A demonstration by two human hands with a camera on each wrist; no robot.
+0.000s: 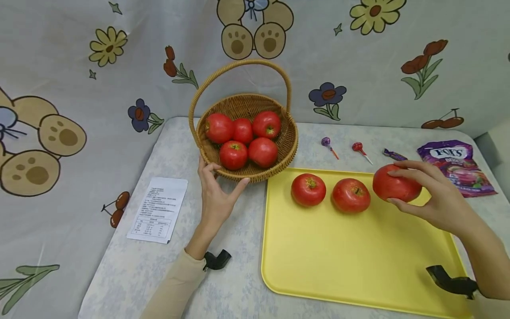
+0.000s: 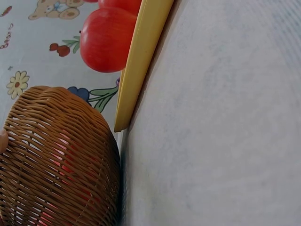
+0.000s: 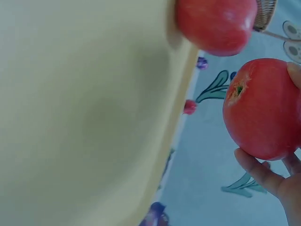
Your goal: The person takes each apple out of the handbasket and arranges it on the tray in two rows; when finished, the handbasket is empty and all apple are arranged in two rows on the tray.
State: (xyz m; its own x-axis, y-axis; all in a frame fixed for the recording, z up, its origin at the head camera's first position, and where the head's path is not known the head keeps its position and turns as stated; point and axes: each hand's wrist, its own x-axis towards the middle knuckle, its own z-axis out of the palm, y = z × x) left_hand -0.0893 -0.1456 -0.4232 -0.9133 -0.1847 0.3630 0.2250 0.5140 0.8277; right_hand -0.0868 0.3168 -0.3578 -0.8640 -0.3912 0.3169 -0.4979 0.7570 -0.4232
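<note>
A red apple (image 1: 396, 183) is gripped between the thumb and fingers of my right hand (image 1: 432, 195), over the yellow tray's (image 1: 338, 266) far right part. The right wrist view shows this apple (image 3: 263, 110) above the tray surface, its stem end facing the camera. Two more apples, one on the left (image 1: 308, 189) and one in the middle (image 1: 351, 195), sit in a row along the tray's far side. My left hand (image 1: 218, 195) holds the near left side of a wicker basket (image 1: 294, 146), thumb and fingers spread at its rim. Several red apples (image 1: 233, 155) lie inside it.
Behind the tray lie a purple lollipop (image 1: 326, 141), a red lollipop (image 1: 357, 146) and a purple-wrapped candy (image 1: 394, 154). A purple candy bag (image 1: 454, 166) is at the far right. A printed paper (image 1: 158, 210) lies left. A patterned cloth (image 1: 159, 35) hangs behind the table.
</note>
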